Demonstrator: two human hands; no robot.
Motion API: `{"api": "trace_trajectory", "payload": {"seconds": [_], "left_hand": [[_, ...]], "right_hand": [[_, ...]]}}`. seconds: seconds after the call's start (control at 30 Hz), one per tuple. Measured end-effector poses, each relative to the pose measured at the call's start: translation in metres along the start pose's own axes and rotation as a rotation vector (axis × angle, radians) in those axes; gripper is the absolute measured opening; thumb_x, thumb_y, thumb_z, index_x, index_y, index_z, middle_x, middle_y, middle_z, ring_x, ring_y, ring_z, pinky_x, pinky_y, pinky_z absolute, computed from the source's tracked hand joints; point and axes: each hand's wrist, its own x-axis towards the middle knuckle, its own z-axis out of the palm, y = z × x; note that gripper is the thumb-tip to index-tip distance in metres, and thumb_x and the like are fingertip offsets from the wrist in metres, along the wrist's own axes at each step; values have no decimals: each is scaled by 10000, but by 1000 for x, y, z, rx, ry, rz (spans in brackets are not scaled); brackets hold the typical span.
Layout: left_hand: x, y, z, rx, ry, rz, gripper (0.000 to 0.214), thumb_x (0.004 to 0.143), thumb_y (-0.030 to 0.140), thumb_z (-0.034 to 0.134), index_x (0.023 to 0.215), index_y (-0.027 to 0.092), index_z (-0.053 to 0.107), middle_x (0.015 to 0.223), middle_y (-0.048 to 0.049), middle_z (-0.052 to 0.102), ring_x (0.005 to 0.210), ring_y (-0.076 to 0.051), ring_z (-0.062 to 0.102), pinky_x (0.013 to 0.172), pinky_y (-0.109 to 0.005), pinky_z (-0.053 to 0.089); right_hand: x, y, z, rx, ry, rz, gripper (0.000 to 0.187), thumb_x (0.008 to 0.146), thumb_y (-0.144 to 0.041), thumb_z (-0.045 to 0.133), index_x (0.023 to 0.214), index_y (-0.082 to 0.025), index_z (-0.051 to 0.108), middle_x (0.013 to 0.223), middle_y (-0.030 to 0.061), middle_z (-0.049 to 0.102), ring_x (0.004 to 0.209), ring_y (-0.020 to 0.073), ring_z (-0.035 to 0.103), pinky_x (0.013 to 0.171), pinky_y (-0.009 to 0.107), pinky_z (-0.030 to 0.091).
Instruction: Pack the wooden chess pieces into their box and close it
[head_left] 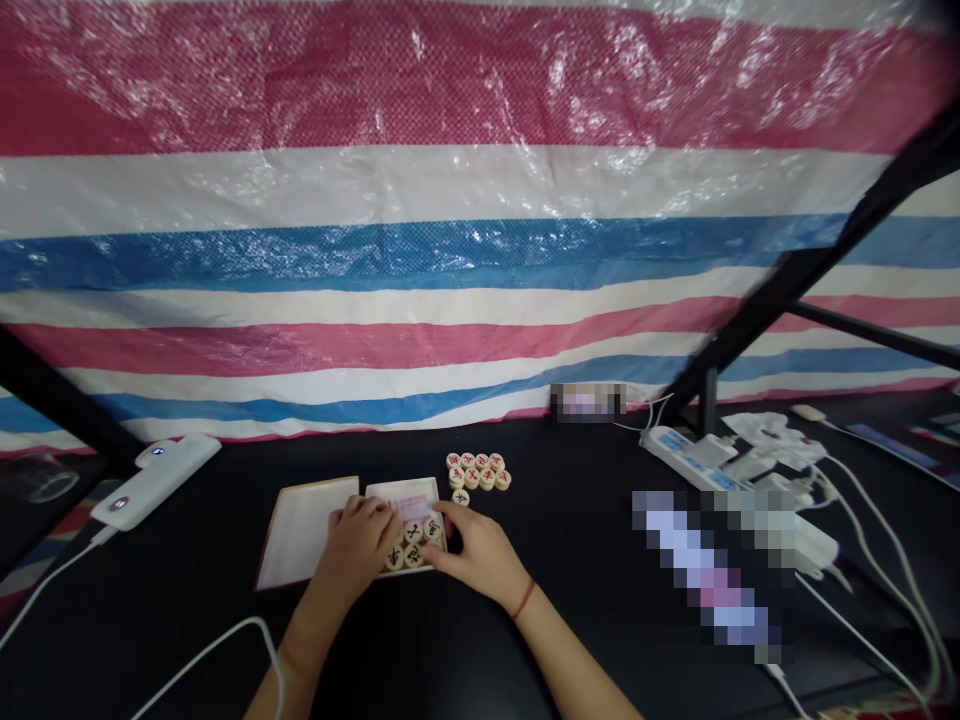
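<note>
A shallow white box (380,491) lies on the black table, holding Chinese chess pieces (413,532) with black characters at its near end. A pinkish sheet (409,509) shows in its far part. My left hand (362,540) reaches over the box's left side with fingers bent down; its fingertips and anything under them are hidden. My right hand (480,553) grips the box's right side, thumb over the pieces and fingers at the wall. Just beyond it lies a single piece (460,498), near stacked red-character pieces (478,470). The box's open lid (307,535) lies left.
A white charging device (161,480) with a cable stands at the left. At the right are a power strip (679,455), plugs, tangled white cables (862,520) and a blurred-out object (705,570). A striped plastic sheet (420,250) hangs behind the table, beside black frame bars (780,270).
</note>
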Motion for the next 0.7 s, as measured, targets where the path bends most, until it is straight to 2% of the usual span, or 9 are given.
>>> {"api": "trace_trajectory", "payload": {"seconds": [0.13,0.37,0.47,0.57,0.63,0.7], "left_hand": [[-4,5,-3,-39,3,-2,288,948,302,411,890,226,683,999,-58,686,1020,-242,521,858,-415,344],[-6,5,-20,-184,-58,-35,205,904,320,440,871,250,629,902,-18,706,990,-251,572,882,-452,342],[-3,5,-22,-250,11,-21,177,877,348,486,868,251,635,911,-12,705,956,-247,598,904,-462,374],[-1,13,-20,-468,122,13,235,880,391,492,979,245,648,999,-36,710,961,-227,630,907,-410,444],[-1,24,-18,-665,130,18,294,894,428,485,1039,232,649,1043,-49,711,954,-205,648,874,-345,493],[-3,34,-16,-776,117,-7,305,897,446,492,1021,223,660,1024,-45,716,912,-189,658,834,-310,516]], "right_hand": [[-1,-3,1,11,10,8,506,759,-432,682,1201,-193,625,876,36,684,785,189,643,746,280,477],[-2,-2,2,76,30,35,454,783,-411,663,1184,-199,634,825,17,658,711,164,611,705,272,476],[-2,-1,0,90,46,-18,460,781,-371,674,1204,-196,621,863,25,656,741,166,613,713,270,486],[-3,-1,-2,131,106,-137,468,770,-318,693,1219,-219,608,965,43,664,795,167,618,718,256,499],[-4,-1,-2,175,150,-207,410,790,-312,688,1187,-235,620,993,42,677,795,160,622,727,252,508],[-5,-2,-1,210,193,-247,296,839,-325,654,1120,-236,645,965,36,695,772,152,629,743,253,516]]}}
